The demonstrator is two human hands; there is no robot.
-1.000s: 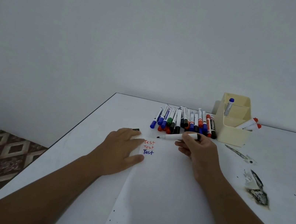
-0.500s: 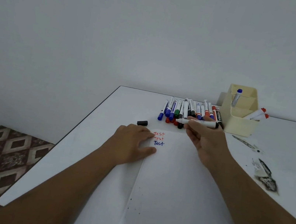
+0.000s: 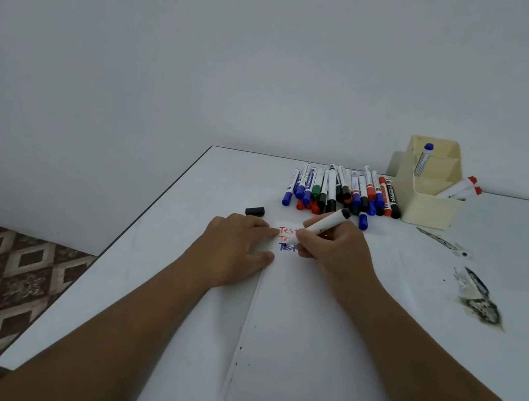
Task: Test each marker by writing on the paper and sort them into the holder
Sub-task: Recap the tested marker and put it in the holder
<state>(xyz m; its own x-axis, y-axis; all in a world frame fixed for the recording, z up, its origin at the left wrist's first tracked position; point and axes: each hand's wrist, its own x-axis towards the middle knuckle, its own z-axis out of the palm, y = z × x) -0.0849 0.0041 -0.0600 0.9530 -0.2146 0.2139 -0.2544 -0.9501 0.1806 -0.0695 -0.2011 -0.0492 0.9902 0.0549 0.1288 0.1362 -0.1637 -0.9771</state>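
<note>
On the white table (image 3: 209,191), right hand (image 3: 338,253) grips marker (image 3: 325,224), tip down-left on paper (image 3: 315,329)

Under your hands lies a matt white paper (image 3: 313,340) sheet, smooth, on a white table (image 3: 175,276) with a smooth, faintly sheened top that is scuffed and stained dark right of the paper. Beyond the paper, the markers (image 3: 344,190) look like glossy plastic, and right of them the cream holder (image 3: 428,205) looks like smooth matt plastic.
</note>
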